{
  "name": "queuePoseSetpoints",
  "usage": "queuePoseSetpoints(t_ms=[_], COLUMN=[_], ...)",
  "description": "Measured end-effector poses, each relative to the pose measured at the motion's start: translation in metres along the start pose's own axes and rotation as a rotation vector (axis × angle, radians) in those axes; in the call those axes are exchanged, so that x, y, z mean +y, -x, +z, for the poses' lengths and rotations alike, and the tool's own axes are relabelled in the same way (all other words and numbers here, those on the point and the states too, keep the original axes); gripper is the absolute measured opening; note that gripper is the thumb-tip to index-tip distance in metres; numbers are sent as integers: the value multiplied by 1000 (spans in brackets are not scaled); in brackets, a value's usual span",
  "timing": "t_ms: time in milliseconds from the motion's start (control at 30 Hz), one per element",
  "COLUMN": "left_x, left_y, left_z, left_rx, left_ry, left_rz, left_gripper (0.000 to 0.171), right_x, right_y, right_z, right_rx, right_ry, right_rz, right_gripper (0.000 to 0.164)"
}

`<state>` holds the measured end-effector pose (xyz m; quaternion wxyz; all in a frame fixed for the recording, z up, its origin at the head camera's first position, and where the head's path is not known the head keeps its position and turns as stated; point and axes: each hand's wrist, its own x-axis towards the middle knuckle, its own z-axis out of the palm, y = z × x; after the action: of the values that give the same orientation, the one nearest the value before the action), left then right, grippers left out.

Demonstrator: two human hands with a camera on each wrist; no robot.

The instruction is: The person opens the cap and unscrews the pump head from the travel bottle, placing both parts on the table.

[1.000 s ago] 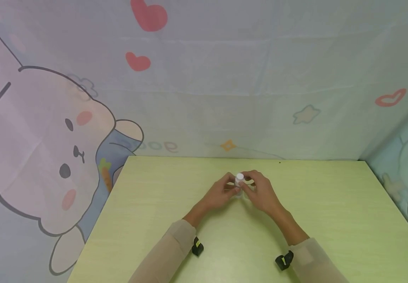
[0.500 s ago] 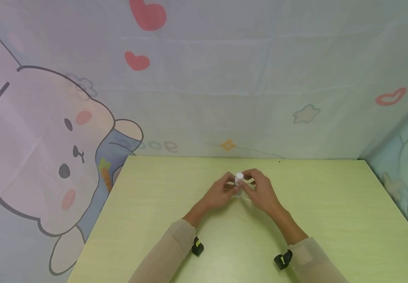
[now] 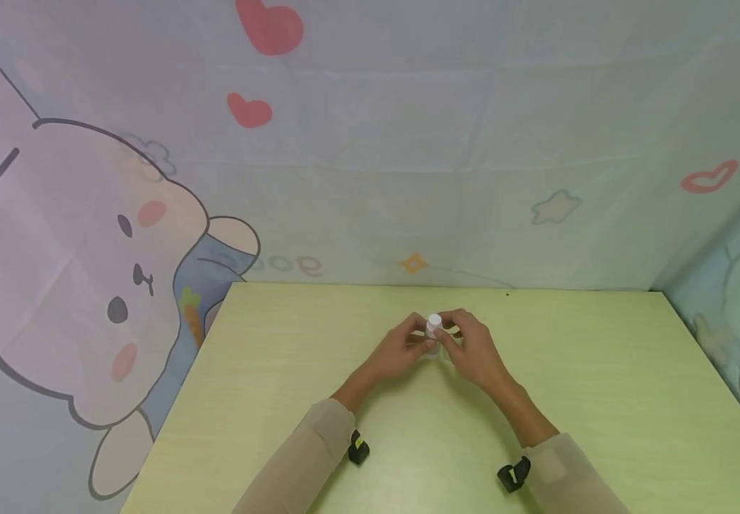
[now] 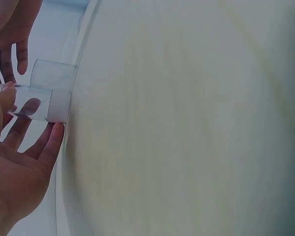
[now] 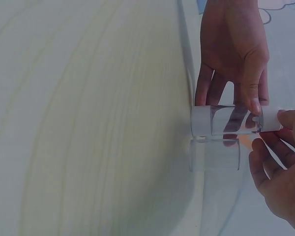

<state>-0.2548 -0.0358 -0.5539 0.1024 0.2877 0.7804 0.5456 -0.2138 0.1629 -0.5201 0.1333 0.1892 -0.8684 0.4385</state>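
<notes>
A small clear bottle with a white top (image 3: pixel 434 321) stands upright on the table between my hands. Its see-through body (image 5: pixel 223 120) and thick white base (image 4: pixel 59 106) show in the wrist views. My left hand (image 3: pixel 397 351) holds the body between thumb and fingers, fingertips low by the base. With thumb and fingers, my right hand (image 3: pixel 477 350) pinches the white top. Beside the bottle, an open-looking clear plastic cylinder (image 5: pixel 215 155) stands on the table, apart from my fingers. The bottle's contents are hard to make out.
The pale yellow-green table (image 3: pixel 254 400) reaches back to a hanging cloth (image 3: pixel 370 157) printed with hearts and a rabbit. Black wrist mounts (image 3: pixel 358 448) sit at both sleeve cuffs. A tiny dark speck lies by the table's back edge.
</notes>
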Motion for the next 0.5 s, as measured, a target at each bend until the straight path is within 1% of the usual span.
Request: queuePoseSetpoints(t_ms=[167,300,500], left_x=[-1,-1,-3], left_y=[-1,-1,-1], left_z=[0,0,1], left_rx=[-5,-7,0], left_ry=[-7,-10,0], left_rz=[-11,-16,-12], left_gripper=[19,19,18], right_x=[0,1,1], right_y=[1,2,2], right_z=[0,1,1], right_rx=[5,12,39], right_ry=[-8,-13,-28], right_rz=[-7,-7,24], right_gripper=[25,28,30])
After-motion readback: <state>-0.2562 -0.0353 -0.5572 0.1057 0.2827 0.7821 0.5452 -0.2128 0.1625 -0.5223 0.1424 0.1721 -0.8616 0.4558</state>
